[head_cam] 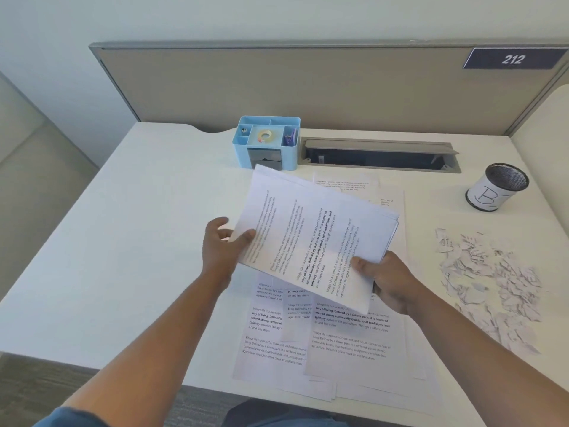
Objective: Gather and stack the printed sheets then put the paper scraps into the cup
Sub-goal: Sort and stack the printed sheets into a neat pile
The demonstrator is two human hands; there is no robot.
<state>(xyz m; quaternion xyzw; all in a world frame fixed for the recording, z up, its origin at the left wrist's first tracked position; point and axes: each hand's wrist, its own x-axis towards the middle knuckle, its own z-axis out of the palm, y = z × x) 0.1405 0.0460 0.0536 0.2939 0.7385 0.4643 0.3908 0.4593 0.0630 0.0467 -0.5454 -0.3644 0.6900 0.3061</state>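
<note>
While right hand pinches the lifted printed sheets at the near corner, left hand thumb clamps the opposite edge; light, floppy, slippery, so both grips should hold the edges.

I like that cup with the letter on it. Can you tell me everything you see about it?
The cup is a round one made of dark wire mesh, open at the top. A white paper label is wrapped around its side with a big handwritten letter B. It stands upright on the white desk, at the far right, behind the pile of paper scraps. Nothing touches it but the desk. Whether anything is inside cannot be seen.
</note>
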